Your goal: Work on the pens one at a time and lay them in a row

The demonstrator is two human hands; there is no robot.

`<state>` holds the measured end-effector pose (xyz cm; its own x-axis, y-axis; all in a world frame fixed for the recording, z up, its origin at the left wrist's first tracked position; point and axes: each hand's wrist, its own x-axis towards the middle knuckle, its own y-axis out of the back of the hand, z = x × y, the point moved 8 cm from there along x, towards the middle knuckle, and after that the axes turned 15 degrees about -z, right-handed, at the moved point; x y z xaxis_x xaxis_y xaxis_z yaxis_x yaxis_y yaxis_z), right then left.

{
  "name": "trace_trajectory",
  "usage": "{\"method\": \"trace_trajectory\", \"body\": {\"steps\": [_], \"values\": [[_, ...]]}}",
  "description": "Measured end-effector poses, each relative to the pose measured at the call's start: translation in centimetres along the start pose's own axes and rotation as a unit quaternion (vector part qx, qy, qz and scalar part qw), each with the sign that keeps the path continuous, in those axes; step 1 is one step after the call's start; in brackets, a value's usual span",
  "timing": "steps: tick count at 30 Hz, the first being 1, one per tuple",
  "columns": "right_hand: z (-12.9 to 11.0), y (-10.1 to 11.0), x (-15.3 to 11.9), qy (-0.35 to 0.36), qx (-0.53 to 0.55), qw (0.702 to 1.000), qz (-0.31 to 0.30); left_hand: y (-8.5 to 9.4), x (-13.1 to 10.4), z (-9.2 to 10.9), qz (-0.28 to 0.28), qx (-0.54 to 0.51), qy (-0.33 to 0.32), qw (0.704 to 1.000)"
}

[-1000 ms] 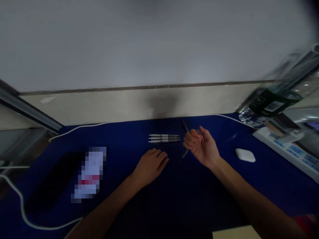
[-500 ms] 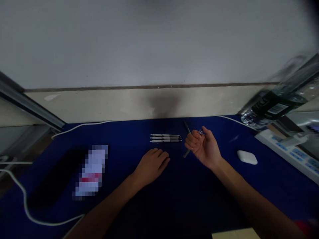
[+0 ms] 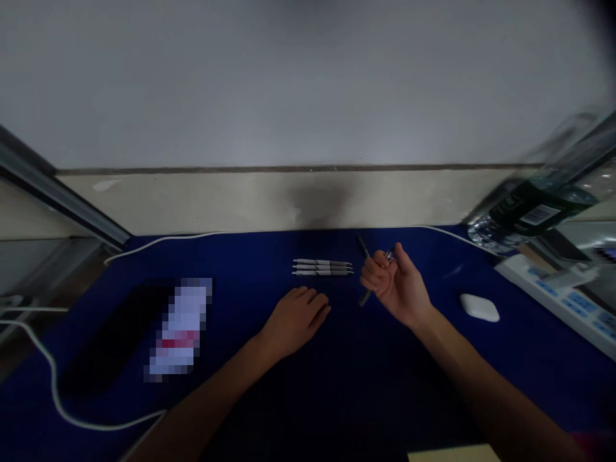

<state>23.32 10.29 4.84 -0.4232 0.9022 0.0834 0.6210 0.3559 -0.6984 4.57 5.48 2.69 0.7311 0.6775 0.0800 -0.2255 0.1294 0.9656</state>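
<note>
Three white-and-grey pens lie side by side on the blue desk surface. My left hand rests palm down just in front of them, holding nothing, its fingers loosely bent. To the right, my right hand is turned palm up with its fingers curled. A dark pen passes through that fist; one end sticks out low on the left and a shiny end shows by the thumb. Another dark pen lies behind the curled fingers, partly hidden by them.
At left lies a phone with a blurred screen, near a white cable. On the right are a white earbud case, a power strip and a tilted plastic bottle. A yellowish edge shows at bottom. A wall stands behind.
The whole view has shifted slightly, so everything sits a little further right. Both hands keep nearly the same pose, and the pens stay in place.
</note>
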Motion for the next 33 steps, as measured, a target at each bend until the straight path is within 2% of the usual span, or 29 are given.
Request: {"method": "trace_trajectory", "body": {"steps": [7,13,17,20,24,28,33], "values": [[0.4,0.0,0.1,-0.026,-0.074,0.997,0.013,-0.1,0.0,-0.1,-0.004,-0.004,0.001,1.000],[-0.2,-0.4,-0.2,0.004,-0.173,0.985,0.025,-0.1,0.0,-0.1,-0.002,-0.003,-0.002,1.000],[0.2,-0.5,-0.4,-0.039,-0.210,0.977,0.002,-0.1,0.0,-0.1,-0.001,-0.001,-0.001,1.000],[0.6,-0.3,-0.5,-0.058,-0.196,0.979,-0.005,-0.1,0.0,-0.1,0.000,0.007,-0.002,1.000],[-0.1,1.5,-0.4,-0.020,-0.146,0.987,0.061,-0.1,0.0,-0.1,0.000,0.009,-0.001,1.000],[-1.6,4.0,-0.3,0.029,-0.120,0.983,0.134,-0.1,0.0,-0.1,0.003,0.001,-0.001,1.000],[-2.9,6.3,-0.2,0.014,-0.121,0.979,0.166,-0.3,0.0,-0.3,-0.008,-0.007,0.002,1.000]]}}
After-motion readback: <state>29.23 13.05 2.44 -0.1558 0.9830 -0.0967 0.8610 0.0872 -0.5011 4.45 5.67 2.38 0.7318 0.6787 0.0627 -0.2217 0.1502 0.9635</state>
